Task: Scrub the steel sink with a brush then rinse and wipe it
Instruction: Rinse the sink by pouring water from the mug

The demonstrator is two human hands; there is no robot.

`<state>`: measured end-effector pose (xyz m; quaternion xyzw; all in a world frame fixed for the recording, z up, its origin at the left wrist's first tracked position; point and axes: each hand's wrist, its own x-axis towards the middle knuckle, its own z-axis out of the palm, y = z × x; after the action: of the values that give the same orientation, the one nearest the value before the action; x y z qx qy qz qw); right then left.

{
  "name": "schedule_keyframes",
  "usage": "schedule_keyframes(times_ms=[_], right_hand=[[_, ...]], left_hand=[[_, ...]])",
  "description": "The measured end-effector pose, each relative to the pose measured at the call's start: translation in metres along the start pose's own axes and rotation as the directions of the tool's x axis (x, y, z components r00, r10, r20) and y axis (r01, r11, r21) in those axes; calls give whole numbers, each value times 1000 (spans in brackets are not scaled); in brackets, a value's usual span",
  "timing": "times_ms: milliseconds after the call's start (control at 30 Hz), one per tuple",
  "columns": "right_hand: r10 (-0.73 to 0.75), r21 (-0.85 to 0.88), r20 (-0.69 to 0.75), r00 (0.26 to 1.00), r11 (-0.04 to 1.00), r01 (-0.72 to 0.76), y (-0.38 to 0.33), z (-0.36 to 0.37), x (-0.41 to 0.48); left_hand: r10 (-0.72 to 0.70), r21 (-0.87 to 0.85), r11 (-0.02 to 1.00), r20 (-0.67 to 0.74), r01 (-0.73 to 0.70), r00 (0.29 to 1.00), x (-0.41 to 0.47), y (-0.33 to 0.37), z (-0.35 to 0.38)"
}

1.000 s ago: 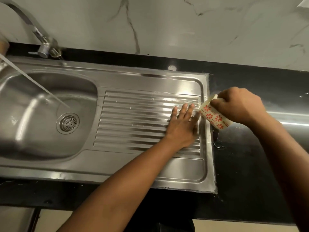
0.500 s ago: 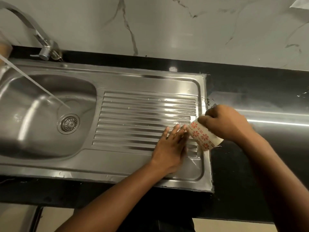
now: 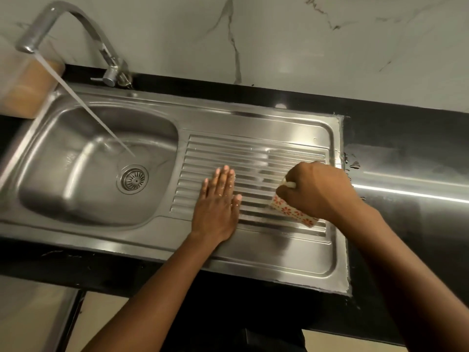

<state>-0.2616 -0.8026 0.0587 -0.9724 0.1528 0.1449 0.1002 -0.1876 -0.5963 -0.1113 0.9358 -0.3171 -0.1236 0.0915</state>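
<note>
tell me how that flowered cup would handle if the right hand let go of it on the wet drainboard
The flowered cup lies tipped on its side under the right hand, so its round wall would probably roll. The ribbed drainboard looks wet, so it may also slide. It seems light, since one hand moves it; whether it is fragile is unclear.

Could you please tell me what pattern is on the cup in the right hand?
The cup is cream with red-orange flowers, seen in the head view.

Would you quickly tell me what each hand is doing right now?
Left hand: open, flat on the drainboard, holding nothing.
Right hand: closed on the floral cup, tipped over the drainboard.
</note>
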Motion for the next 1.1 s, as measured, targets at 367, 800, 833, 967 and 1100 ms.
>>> schedule_keyframes(times_ms=[367, 800, 833, 967, 1100], right_hand=[[148, 612, 121, 982, 768, -191, -62, -1, 38], [36, 965, 150, 988, 210, -154, -227, 7, 108], [31, 969, 141, 990, 201, -144, -240, 7, 114], [0, 980, 100, 995, 173, -98, -286, 12, 136], [-26, 988, 62, 998, 144, -58, -326, 17, 163]], left_hand=[[-139, -83, 986, 99, 148, 985, -40, -119, -47], [-255, -433, 877, -55, 207, 965, -38, -237, -134], [-265, -464, 862, -64, 206, 962, -37, -244, -142], [-297, -521, 829, -98, 205, 950, -34, -267, -168], [-330, -532, 816, -110, 225, 938, -31, -293, -183]])
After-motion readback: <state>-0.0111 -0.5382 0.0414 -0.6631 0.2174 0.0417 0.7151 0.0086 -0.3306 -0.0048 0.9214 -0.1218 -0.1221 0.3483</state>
